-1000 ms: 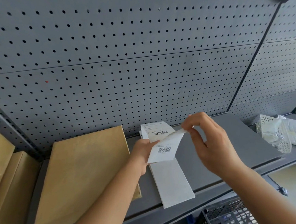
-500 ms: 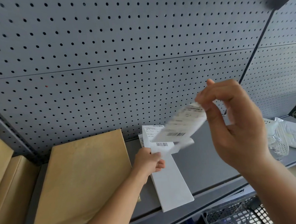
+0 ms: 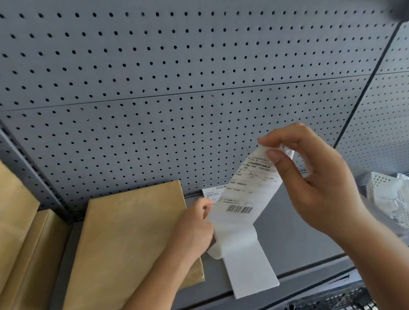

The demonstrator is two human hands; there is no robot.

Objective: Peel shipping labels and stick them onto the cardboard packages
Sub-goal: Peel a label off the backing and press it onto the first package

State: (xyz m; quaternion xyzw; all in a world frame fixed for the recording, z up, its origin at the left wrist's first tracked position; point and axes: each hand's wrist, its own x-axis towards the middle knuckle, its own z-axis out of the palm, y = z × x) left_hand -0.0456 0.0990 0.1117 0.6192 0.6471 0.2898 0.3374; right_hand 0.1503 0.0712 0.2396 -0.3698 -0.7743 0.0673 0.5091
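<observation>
On the grey shelf (image 3: 305, 239), front centre: white backing strip (image 3: 248, 268), lying flat, its far end curled up where one printed shipping label (image 3: 246, 195) lifts away, barcode face toward the camera. Right hand (image 3: 318, 184): thumb and forefinger pinch the label's top edge, raised high so the sheet strips off taut. Left hand (image 3: 193, 231): fingers curled at the strip's fold, apparently pinching it to anchor the liner against the pull — blur hides the exact contact. Cardboard package (image 3: 132, 241): flat, just left of the strip, near for sticking. Further labels (image 3: 211, 192) lie behind, against the pegboard (image 3: 195, 84).
</observation>
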